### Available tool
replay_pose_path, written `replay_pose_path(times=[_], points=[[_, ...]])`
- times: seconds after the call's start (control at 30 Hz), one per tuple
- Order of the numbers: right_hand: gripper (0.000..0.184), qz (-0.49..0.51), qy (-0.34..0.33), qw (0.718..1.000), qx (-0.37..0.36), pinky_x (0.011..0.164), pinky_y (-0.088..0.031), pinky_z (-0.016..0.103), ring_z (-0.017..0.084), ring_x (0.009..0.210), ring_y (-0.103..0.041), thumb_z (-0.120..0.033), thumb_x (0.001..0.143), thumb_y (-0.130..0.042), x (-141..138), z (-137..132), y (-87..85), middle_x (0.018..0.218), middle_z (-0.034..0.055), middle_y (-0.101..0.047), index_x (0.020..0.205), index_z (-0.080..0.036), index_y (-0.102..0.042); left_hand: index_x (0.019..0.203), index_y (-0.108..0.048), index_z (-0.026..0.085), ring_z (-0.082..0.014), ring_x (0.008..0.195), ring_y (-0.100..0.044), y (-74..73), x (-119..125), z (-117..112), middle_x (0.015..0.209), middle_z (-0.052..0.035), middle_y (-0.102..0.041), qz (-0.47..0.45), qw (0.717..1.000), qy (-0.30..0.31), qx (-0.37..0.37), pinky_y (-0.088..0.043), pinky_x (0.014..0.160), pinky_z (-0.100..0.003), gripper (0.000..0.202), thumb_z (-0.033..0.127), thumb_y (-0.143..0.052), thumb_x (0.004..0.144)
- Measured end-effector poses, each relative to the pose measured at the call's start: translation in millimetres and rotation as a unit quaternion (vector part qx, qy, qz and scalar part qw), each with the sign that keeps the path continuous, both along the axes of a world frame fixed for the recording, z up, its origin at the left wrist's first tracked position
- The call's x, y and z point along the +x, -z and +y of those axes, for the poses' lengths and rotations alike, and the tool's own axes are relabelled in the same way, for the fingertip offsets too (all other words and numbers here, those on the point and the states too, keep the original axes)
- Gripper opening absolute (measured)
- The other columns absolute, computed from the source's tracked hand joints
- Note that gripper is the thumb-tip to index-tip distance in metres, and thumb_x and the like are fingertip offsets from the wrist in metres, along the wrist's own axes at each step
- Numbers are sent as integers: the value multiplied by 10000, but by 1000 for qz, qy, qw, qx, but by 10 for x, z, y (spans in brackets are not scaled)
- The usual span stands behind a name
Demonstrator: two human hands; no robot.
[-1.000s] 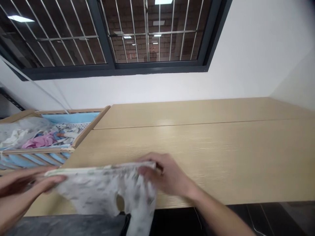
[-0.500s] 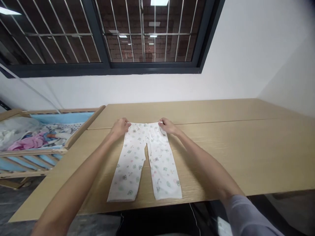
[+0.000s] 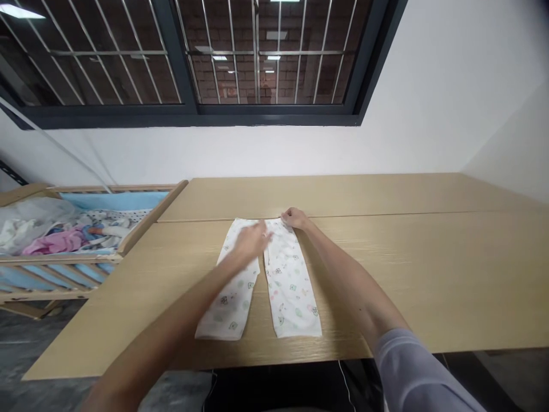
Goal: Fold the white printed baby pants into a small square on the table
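A small pair of white trousers (image 3: 294,286) printed with little green, pink and grey figures lies flat on the wooden table, waistband away from me and legs towards me. My right hand (image 3: 294,218) pinches the right corner of the waistband. Over the middle of the upper part hovers my left hand (image 3: 253,240), smeared by motion, so its fingers cannot be made out well. It covers part of the waistband and the crotch, and whether it touches the cloth is unclear.
The light wooden table (image 3: 407,269) has a seam across it and a front edge near my body. To the left stands a wooden cot (image 3: 60,261) with blue lining, holding a pink cloth (image 3: 55,241), other clothes and a plastic bag (image 3: 36,220). A barred window (image 3: 274,114) is above.
My left hand has let go of the left waistband corner and moved right, over the trousers' middle. My right hand stays at the right corner. The view has shifted slightly.
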State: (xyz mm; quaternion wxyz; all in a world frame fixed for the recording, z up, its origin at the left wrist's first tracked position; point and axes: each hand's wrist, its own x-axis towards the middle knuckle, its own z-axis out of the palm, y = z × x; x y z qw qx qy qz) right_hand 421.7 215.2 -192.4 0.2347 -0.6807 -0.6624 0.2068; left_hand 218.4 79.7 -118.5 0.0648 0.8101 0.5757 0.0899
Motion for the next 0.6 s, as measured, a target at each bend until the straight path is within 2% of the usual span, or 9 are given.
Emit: replay_pose_path(times=[0.07, 0.13, 0.17, 0.23, 0.33, 0.4, 0.5, 0.6], points=[[199, 0, -5, 1000, -17, 765, -454, 251, 199, 853, -658, -352, 855, -660, 35, 31, -18, 789, 56, -727, 831, -159, -699, 997, -673, 200, -232, 838, -702, 90, 239, -507, 902, -70, -743, 0, 995, 90, -40, -510, 764, -328, 397, 564, -524, 939], [186, 2, -8, 1000, -29, 729, -447, 241, 200, 821, -659, -334, 817, -696, 55, 53, -44, 714, 41, -704, 757, -158, -696, 836, -697, 184, -260, 685, -693, 240, 451, -988, 739, -87, -717, 23, 978, 193, -79, -505, 653, -379, 523, 639, -454, 927], [175, 3, -9, 999, -32, 713, -443, 238, 200, 808, -659, -319, 800, -708, 60, 59, -60, 691, 36, -694, 731, -158, -693, 801, -709, 174, -291, 673, -697, 326, 538, -1186, 714, -113, -712, 38, 972, 216, -87, -500, 624, -407, 575, 685, -464, 896], [145, 5, -9, 999, -33, 686, -437, 234, 199, 790, -660, -283, 774, -720, 58, 57, -94, 670, 28, -681, 704, -160, -689, 789, -730, 159, -321, 663, -706, 489, 662, -1457, 716, -145, -718, 43, 972, 218, -78, -490, 599, -437, 588, 689, -492, 878], [89, 13, -10, 1000, -26, 669, -434, 224, 191, 796, -657, -238, 758, -724, 33, 28, -156, 710, 27, -692, 734, -159, -690, 788, -734, 152, -311, 658, -712, 621, 719, -1579, 752, -149, -731, 17, 979, 197, -56, -472, 589, -427, 412, 480, -525, 925], [96, 22, -8, 1000, -14, 670, -439, 215, 181, 820, -651, -227, 760, -727, -6, 2, -209, 784, 36, -713, 811, -155, -691, 735, -710, 155, -298, 655, -707, 594, 675, -1561, 728, -134, -720, -10, 980, 192, -53, -458, 597, -408, 291, 324, -545, 905], [195, 39, -9, 999, 7, 655, -445, 207, 159, 800, -640, -226, 767, -731, -113, -22, -315, 882, 46, -727, 937, -152, -671, 618, -621, 188, -250, 605, -668, 412, 499, -1530, 613, -73, -653, -86, 980, 164, -78, -419, 591, -366, 250, 242, -558, 854], [191, 54, -22, 998, 25, 633, -449, 208, 139, 730, -631, -212, 771, -723, -293, -8, -446, 881, 39, -728, 944, -161, -657, 556, -503, 215, -170, 513, -565, 194, 209, -1558, 520, -2, -555, -198, 966, 112, -120, -352, 545, -313, 336, 279, -495, 886]])
